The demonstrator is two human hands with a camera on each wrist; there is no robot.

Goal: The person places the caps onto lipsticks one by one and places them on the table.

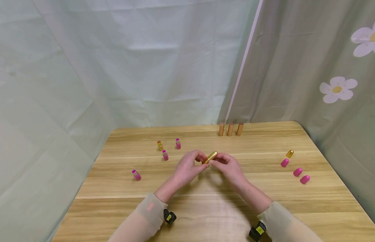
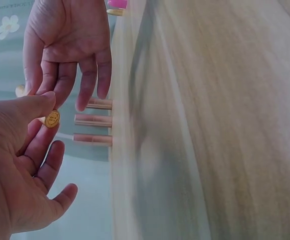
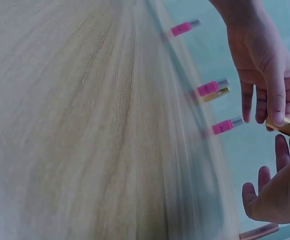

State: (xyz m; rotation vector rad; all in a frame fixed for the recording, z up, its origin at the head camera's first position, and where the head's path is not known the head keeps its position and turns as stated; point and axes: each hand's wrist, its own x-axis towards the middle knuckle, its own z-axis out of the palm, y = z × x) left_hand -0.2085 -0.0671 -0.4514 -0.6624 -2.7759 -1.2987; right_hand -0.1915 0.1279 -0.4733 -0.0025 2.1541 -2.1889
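A gold lipstick tube [image 1: 212, 156] with a rounded top is held above the middle of the table, tilted up to the right. My left hand [image 1: 186, 167] pinches its lower end between thumb and fingers. With thumb and fingertips, my right hand [image 1: 231, 168] pinches the tube nearer its rounded end. In the left wrist view the round stamped bottom [image 2: 52, 119] of the tube faces the camera, just past the left thumb. Fingers hide part of the tube in every view.
Left on the wooden table [image 1: 114, 198] stand several capless lipstick bases: pink [image 1: 136, 175] and one gold [image 1: 160, 146]. Right lie loose caps, pink [image 1: 304, 179] and one gold [image 1: 290, 154]. Three copper-coloured tubes [image 1: 230, 129] stand at the back edge, before a curtain [image 1: 163, 67].
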